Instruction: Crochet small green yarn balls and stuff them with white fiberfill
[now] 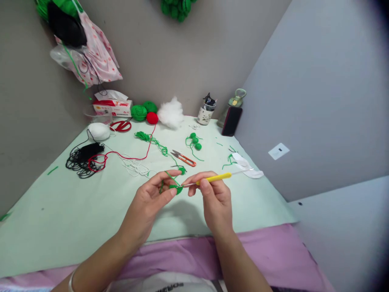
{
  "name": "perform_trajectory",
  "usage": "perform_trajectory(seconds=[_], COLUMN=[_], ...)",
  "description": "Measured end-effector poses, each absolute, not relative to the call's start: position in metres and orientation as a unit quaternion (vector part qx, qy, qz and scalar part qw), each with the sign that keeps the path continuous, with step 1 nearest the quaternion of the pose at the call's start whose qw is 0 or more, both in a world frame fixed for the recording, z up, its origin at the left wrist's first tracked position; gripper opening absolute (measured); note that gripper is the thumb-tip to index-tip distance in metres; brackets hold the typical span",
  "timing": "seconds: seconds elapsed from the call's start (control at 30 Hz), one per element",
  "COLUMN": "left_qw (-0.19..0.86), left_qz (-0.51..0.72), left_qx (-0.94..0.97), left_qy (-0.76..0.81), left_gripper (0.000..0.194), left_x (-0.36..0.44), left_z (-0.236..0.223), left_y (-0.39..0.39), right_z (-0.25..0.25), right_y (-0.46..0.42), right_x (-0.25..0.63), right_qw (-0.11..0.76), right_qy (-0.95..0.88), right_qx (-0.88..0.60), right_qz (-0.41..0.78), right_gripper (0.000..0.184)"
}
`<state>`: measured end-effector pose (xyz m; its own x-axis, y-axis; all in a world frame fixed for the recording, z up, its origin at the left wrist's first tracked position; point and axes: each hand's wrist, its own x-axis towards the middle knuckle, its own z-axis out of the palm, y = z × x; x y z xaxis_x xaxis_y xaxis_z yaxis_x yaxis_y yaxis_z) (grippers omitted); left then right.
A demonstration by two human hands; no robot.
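A: L hand?
B: Closed, pinching sm. green crochet piece, nubbly; yarn strand over fingers.
A: R hand?
B: Grips yellow-handled hook, thin metal shaft, tip at piece.
A: Piece loc.?
B: Betw. hands, above pale desk.
A: Beyond?
B: Orange-handled snips, fluffy white stuffing, rnd. red yarn ball.

Soft, fairly even indoor light here, a faint shadow on the pale tabletop below the hands, no harsh glare. The wide lens bends the view, the right corners fall dark, and fine details look slightly smeared.
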<state>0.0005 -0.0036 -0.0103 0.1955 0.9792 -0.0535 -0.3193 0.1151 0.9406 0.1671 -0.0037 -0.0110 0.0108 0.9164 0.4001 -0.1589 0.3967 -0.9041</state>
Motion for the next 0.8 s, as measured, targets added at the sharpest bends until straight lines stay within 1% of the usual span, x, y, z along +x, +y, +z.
perform_trajectory(seconds=[0.1,0.23,0.33,0.43,0.5,0.57,0.63,0.7,0.73,0.8], left_qw=[0.602,0.555,0.56,0.547,0.525,0.519,0.565,0.658,0.703,0.756], left_qz=[0.512,0.514,0.508,0.514,0.522,0.53,0.53,0.509,0.494,0.476], left_qx=[0.461,0.491,0.491,0.488,0.491,0.488,0.459,0.396,0.357,0.295], left_qy=[0.403,0.432,0.433,0.445,0.459,0.46,0.434,0.39,0.367,0.339], left_gripper=[0.027,0.029,0.03,0.029,0.027,0.026,0.033,0.041,0.044,0.045], left_x=[0.0008,0.0009,0.001,0.0019,0.0033,0.0052,0.0068,0.0071,0.0066,0.0045], left_z=[-0.0131,-0.0131,-0.0095,-0.0058,-0.0046,-0.0048,-0.0057,-0.0062,-0.006,-0.0046], left_y=[-0.0043,-0.0047,-0.0042,-0.0048,-0.0061,-0.0076,-0.0078,-0.0059,-0.0042,-0.0005], right_z=[-0.0111,-0.0167,-0.0175,-0.0141,-0.0128,-0.0141,-0.0174,-0.02,-0.0203,-0.0183], right_y=[-0.0099,-0.0145,-0.0138,-0.0118,-0.0106,-0.0098,-0.0098,-0.0105,-0.0109,-0.0112], right_x=[0.1662,0.1669,0.1682,0.1681,0.1665,0.1644,0.1627,0.1624,0.1629,0.1645], right_qw=[0.602,0.587,0.59,0.571,0.554,0.537,0.517,0.513,0.525,0.573], right_qy=[-0.623,-0.71,-0.716,-0.734,-0.76,-0.78,-0.792,-0.792,-0.785,-0.747], right_qx=[-0.362,-0.321,-0.31,-0.315,-0.31,-0.313,-0.324,-0.328,-0.327,-0.333], right_qz=[0.343,0.219,0.206,0.19,0.14,0.061,-0.012,-0.044,-0.029,0.059], right_gripper=[0.022,0.028,0.029,0.029,0.031,0.032,0.034,0.037,0.038,0.036])
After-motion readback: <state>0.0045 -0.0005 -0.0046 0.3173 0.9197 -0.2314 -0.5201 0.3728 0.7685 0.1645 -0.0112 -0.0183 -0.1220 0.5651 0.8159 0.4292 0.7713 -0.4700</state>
